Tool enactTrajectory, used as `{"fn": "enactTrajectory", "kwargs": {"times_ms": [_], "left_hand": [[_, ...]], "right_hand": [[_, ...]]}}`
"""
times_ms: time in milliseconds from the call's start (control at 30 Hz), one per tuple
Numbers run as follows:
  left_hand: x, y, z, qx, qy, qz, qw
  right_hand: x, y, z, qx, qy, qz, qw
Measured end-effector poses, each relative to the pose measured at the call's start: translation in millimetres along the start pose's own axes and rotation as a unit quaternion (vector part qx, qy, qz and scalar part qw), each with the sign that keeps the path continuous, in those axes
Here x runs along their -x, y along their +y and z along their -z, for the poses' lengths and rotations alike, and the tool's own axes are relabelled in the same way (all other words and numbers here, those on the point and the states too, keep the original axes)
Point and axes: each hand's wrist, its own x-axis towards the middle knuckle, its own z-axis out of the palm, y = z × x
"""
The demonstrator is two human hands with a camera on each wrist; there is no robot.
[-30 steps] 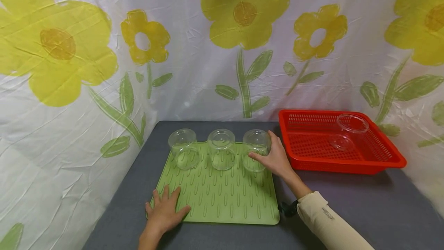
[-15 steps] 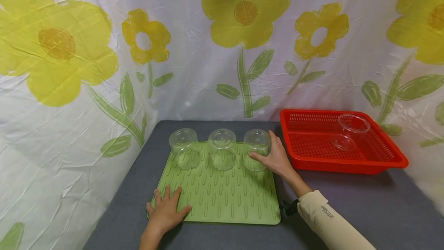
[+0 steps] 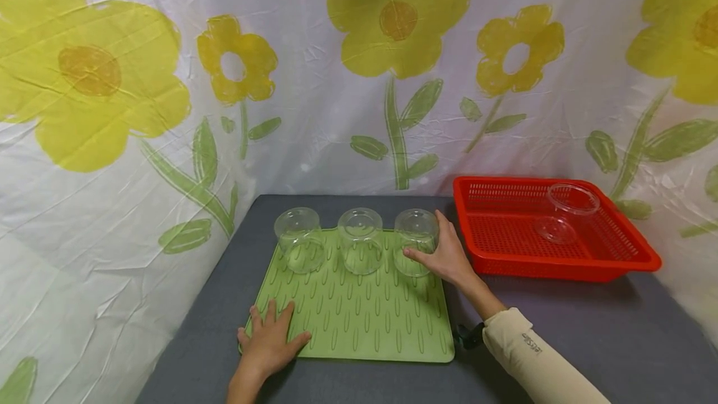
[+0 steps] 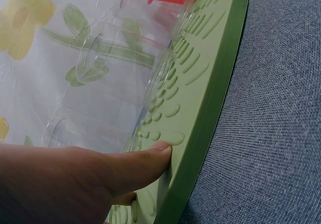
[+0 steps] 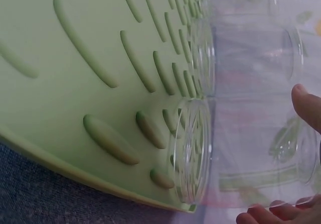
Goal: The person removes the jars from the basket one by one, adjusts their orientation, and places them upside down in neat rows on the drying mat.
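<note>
Three clear plastic jars stand upside down in a row along the back of a green ridged mat (image 3: 359, 326): a left jar (image 3: 300, 242), a middle jar (image 3: 360, 242) and a right jar (image 3: 414, 232). My right hand (image 3: 450, 255) grips the right jar from its right side, thumb in front and fingers behind. In the right wrist view, that jar's rim (image 5: 195, 153) sits on the mat, with the fingertips (image 5: 273, 214) along its wall. My left hand (image 3: 268, 343) lies with fingers spread on the mat's front left corner; its thumb (image 4: 145, 164) presses the surface.
A red plastic basket (image 3: 552, 270) with perforated walls stands to the right of the mat. Inside it, another clear jar (image 3: 572, 199) stands upright. Mat and basket rest on a dark grey tabletop (image 3: 533, 323), with a flower-printed curtain (image 3: 314, 142) behind and at the sides.
</note>
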Motion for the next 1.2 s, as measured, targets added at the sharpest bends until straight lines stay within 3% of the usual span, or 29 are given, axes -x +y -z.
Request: {"fn": "enactTrajectory", "kwargs": {"times_ms": [367, 867, 1200], "left_hand": [[-1.3, 1.9, -1.6, 0.008, -0.009, 0.0, 0.9999], [-3.6, -2.3, -1.9, -0.012, -0.007, 0.0, 0.9999], [-1.3, -0.9, -1.3, -0.018, -0.004, -0.002, 0.9998]], "right_hand": [[6.6, -0.3, 12.1, -0.006, 0.016, 0.02, 0.9997], [11.0, -4.1, 37.6, -0.061, 0.082, 0.119, 0.9876], [9.4, 6.6, 55.4, -0.046, 0.125, 0.114, 0.9845]]}}
